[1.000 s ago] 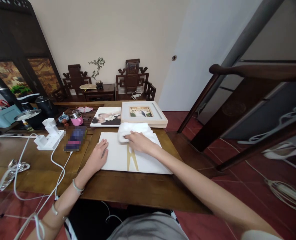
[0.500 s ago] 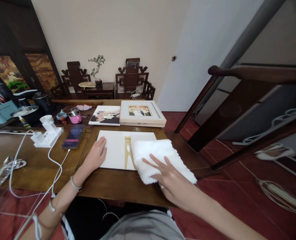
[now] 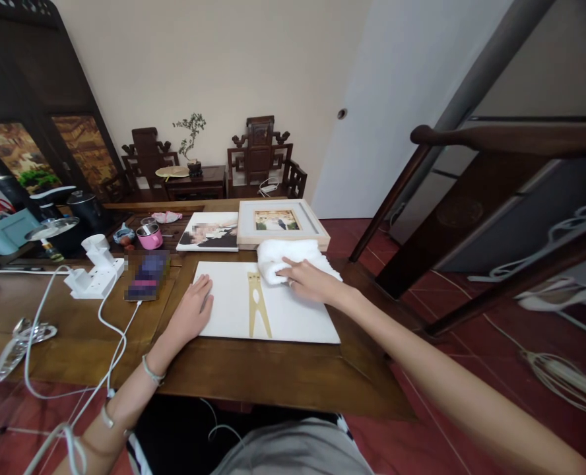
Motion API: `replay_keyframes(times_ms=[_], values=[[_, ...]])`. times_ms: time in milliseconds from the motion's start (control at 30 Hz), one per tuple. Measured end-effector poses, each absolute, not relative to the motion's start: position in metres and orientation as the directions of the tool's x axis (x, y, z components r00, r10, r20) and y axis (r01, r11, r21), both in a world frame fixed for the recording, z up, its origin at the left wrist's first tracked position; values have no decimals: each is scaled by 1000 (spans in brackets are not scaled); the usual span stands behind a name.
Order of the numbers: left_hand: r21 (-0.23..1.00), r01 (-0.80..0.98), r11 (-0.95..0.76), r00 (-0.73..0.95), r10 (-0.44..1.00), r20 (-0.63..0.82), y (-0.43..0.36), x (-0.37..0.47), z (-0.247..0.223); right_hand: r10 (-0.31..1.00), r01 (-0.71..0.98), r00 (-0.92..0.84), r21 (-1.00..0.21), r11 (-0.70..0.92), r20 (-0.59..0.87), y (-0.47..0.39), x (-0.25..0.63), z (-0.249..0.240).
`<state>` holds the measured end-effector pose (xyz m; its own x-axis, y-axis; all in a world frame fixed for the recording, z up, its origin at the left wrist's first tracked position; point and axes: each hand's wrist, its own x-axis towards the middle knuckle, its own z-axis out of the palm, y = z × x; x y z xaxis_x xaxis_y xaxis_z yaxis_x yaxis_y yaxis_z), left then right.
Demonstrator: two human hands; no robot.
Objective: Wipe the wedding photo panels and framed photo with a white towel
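Looking light, soft and floppy, the white cloth [image 3: 295, 253] lies bunched over the far right part of the stiff white board [image 3: 224, 310], easiest to take by its thick fold. It sits under the right hand [image 3: 313, 282], whose fingers close on that fold at the cloth's near left. The left hand [image 3: 194, 309] rests open and flat on the board's left edge; just past the cloth sits a framed picture [image 3: 313, 227].

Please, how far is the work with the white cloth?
Done: the white cloth is already on the white panel; the left hand rests at its left edge. In hand: the right hand is on the cloth, toward the far right. Remaining: cannot tell; no mark shows wiped areas.
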<state>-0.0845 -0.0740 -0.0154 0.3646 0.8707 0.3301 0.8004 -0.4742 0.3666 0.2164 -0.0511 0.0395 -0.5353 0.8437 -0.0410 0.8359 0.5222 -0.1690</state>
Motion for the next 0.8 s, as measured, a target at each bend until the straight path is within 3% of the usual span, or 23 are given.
replay_keyframes(times_ms=[133,467,800], values=[[361,800,-479,371,868,330,-74,-84,-15,832,825,-554,-158,542,-38,-83,215,38],[349,810,-472,366,871,328,-75,-83,-16,777,749,-626,-330,574,-70,-201,227,39],[353,807,-474,372,872,319,-74,-84,-15,818,787,-575,-279,550,-7,-111,223,30]])
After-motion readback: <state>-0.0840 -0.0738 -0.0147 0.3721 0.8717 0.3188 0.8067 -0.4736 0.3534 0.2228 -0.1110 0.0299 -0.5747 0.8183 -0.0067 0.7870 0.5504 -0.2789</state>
